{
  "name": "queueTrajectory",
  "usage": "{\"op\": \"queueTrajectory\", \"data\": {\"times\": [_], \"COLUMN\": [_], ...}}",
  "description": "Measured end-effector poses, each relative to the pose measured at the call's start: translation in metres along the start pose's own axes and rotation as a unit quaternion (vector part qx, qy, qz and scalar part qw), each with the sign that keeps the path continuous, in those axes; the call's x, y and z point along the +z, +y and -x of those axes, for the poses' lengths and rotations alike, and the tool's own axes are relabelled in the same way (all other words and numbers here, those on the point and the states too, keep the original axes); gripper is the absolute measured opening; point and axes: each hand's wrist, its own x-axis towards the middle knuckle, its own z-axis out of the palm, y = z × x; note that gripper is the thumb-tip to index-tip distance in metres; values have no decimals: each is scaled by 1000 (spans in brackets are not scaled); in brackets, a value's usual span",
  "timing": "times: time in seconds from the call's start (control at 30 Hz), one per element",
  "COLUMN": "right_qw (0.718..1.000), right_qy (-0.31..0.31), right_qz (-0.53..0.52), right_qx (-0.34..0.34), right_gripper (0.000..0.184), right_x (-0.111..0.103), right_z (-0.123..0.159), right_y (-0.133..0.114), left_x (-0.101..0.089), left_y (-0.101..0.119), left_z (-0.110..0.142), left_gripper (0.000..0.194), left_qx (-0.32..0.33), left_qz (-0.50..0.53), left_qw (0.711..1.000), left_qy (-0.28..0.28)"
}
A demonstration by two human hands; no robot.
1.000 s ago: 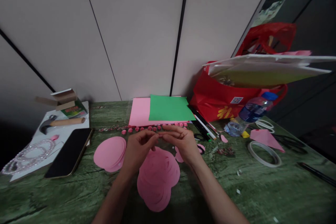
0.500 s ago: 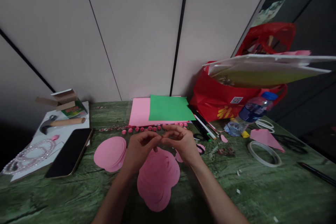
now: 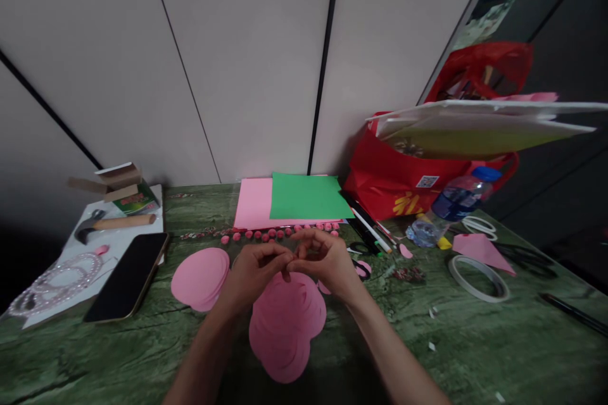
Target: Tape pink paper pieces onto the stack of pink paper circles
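The left hand (image 3: pixel 254 271) and right hand (image 3: pixel 329 267) meet at bent fingers (image 3: pixel 284 259).

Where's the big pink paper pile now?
In the head view, the pink pile lies low-centre on the table, left hand and right hand near its far edge, a pink stack to its left.

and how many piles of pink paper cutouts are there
2: an oval pile of pink paper cutouts left of the left hand, and a lobed pile of pink paper cutouts nearest the camera. A pink paper edge shows by the right hand, so another may be hidden.
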Motion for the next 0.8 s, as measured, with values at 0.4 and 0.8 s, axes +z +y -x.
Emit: {"op": "queueTrajectory", "data": {"times": [0.4, 0.8], "right_qw": [996, 984], "right_qy": [-72, -135], "right_qz": [55, 116], "right_qx": [14, 9], "right_gripper": [45, 67], "right_x": [-5, 1], "right_z": [1, 7], "right_y": [-1, -5], "left_x": [-4, -2], "left_y": [12, -4], "left_z": [3, 0], "left_gripper": [26, 19], "left_qx": [12, -57], "left_qz": [-69, 19], "left_qw": [993, 989], "left_qy": [-90, -135]}}
